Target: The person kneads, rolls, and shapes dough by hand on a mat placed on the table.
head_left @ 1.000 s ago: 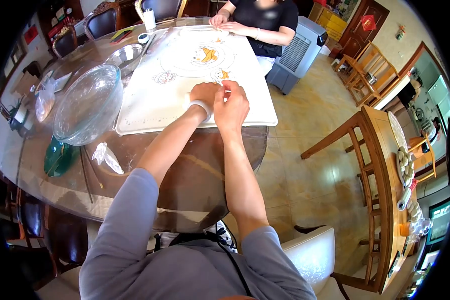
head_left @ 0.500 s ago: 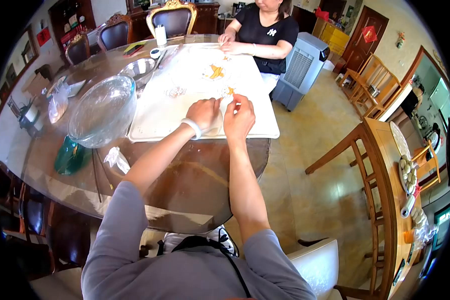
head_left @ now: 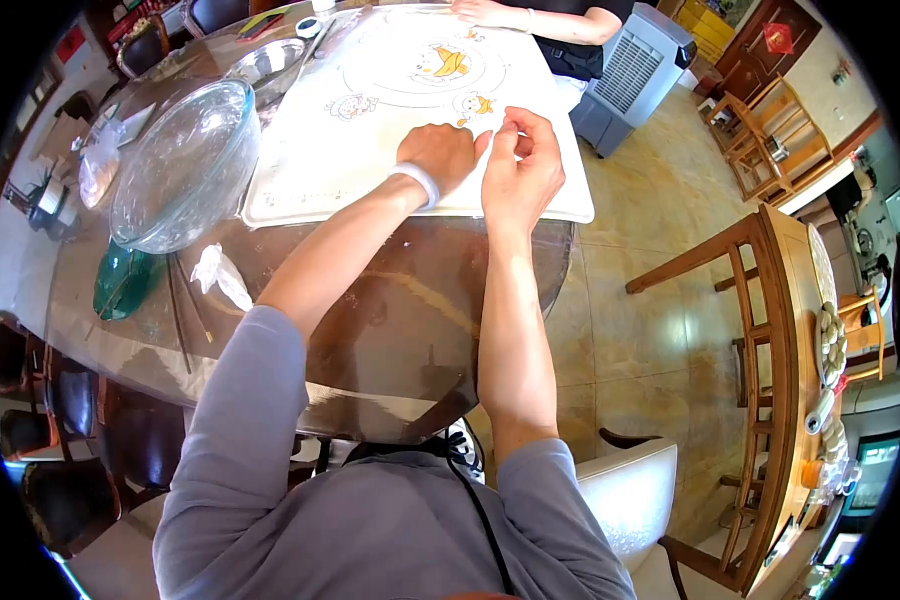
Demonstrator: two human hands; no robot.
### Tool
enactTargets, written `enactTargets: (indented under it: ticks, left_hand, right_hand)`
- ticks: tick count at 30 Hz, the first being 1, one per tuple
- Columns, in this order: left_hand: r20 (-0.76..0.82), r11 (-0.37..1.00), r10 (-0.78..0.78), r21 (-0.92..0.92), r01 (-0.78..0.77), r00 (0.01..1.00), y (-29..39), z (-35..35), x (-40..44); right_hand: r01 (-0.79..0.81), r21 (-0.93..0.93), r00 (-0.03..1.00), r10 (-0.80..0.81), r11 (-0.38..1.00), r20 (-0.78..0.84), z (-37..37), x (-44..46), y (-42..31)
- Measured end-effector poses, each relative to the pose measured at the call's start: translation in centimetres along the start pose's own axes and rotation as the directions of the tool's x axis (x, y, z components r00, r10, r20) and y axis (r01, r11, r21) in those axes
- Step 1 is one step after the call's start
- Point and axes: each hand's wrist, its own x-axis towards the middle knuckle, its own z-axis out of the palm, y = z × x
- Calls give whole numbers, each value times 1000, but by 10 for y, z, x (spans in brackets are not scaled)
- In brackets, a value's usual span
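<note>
Over the near part of a white printed mat (head_left: 300,190), my two hands are close together. My left hand (head_left: 438,156), with a pale band at the wrist, is closed with its knuckles up. Beside it, my right hand (head_left: 525,172) is closed in a pinch, its thumb and forefinger together. A pale bit shows between the hands, too small and too much like the mat to name. The fingers hide whatever they hold. Duck drawings and circles are printed on the mat beyond them.
Left of the mat stands a large glass bowl (head_left: 185,165) with a metal bowl (head_left: 267,62) behind it. A crumpled tissue (head_left: 220,275), chopsticks (head_left: 182,312) and a green bag (head_left: 125,283) lie nearer. Across the mat is another person's hand (head_left: 482,12). Right stands a wooden table (head_left: 785,250).
The view has tilted down and shifted, cutting off more of the other person. My hands are turned a little, still close together and closed.
</note>
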Motion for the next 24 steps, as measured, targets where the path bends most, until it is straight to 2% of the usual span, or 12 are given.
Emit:
enactTargets:
  ticks: [3,7,9,12,15,18,21,24]
  left_hand:
    - [94,996,-58,-62,64,994,0,-6,10]
    - [58,989,-70,-126,77,996,-5,-3,13]
    - [50,982,-79,-167,86,996,-6,-10,9]
    - [-92,930,-207,-327,167,974,-13,-16,-1]
    - [-245,950,-194,-288,120,950,-17,-28,-15]
    - [-229,975,-37,-223,-15,973,-23,-27,-29]
    - [-181,995,0,-102,-19,984,-17,-21,-34]
    - [-190,994,97,59,-88,977,-2,5,-38]
  right_hand:
    - [22,-30,1000,-22,999,-1,2,-1,3]
    - [145,-145,989,-147,979,-4,6,-4,13]
    - [149,-179,989,-145,972,39,6,-6,15]
    - [201,-201,980,-196,959,47,9,-4,24]
    - [194,-207,981,-185,959,61,11,-7,24]
    - [174,-195,985,-166,965,55,11,-6,27]
    - [147,-176,989,-142,973,42,10,-6,27]
    - [133,-158,991,-128,978,43,9,-6,25]
